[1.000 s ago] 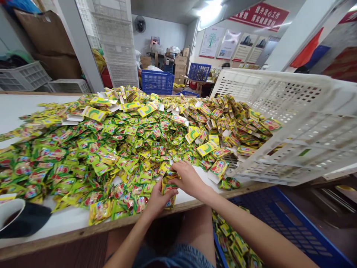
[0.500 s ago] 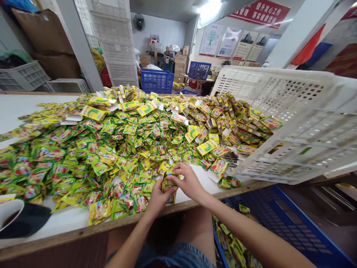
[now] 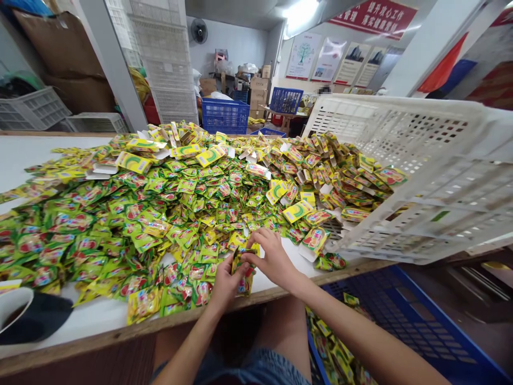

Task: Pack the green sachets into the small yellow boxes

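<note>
Near the table's front edge, my left hand (image 3: pixel 225 282) is closed around a small printed carton (image 3: pixel 246 283), yellow and green with red on it, held upright. My right hand (image 3: pixel 274 261) is at the carton's top end, thumb and fingertips pinched on its upper edge; the fingertips partly hide that end. Loose green and yellow sachets (image 3: pixel 136 230) with watermelon pictures are heaped beyond and to the left of my hands. Small yellow cartons (image 3: pixel 297 212), some with flaps open, lie on the heap and to the right.
A white plastic crate (image 3: pixel 425 187) lies tipped at the right, with cartons at its mouth. Below the table edge on the right is a blue crate (image 3: pixel 425 326) with packed cartons inside. A dark cup (image 3: pixel 44 315) stands at the front left. Stacked white crates (image 3: pixel 168 64) rise behind.
My right fingers have lifted slightly at the carton's top, and the thumb has shifted a little. My left hand keeps its hold on the carton in nearly the same place.
</note>
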`<state>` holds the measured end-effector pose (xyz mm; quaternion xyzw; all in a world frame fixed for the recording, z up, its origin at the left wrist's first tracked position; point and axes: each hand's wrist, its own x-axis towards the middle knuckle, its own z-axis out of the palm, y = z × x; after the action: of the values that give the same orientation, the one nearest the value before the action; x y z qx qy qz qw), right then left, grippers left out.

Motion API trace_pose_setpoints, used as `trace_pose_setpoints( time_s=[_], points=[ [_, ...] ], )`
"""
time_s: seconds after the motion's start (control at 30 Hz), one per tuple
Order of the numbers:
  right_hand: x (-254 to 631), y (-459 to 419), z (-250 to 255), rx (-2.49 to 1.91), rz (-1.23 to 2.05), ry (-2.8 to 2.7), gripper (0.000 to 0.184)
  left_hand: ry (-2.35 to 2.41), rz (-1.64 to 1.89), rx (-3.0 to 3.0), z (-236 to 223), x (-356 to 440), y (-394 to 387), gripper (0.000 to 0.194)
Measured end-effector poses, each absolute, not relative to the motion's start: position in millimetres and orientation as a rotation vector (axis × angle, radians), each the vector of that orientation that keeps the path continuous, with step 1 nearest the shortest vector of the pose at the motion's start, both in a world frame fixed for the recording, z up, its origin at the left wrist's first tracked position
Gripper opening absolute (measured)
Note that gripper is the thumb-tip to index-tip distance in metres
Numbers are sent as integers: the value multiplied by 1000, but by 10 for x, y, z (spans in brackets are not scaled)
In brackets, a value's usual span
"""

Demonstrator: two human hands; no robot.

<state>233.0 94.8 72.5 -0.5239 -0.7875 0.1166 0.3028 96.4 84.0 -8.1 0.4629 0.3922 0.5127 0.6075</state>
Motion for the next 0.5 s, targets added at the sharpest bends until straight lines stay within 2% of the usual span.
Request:
trace_pose_setpoints(
  time_s=[0.23,0.43,0.5],
  points=[
    [2368,985,737,-1390,345,-2209,9,901,1228,1154,-96,939,828,34],
    [2382,990,688,-1321,540,-2392,31,861,1212,1138,-102,932,814,36],
    [2406,937,636,-1305,635,-2312,30,864,1199,1140,-100,930,809,36]
  ],
)
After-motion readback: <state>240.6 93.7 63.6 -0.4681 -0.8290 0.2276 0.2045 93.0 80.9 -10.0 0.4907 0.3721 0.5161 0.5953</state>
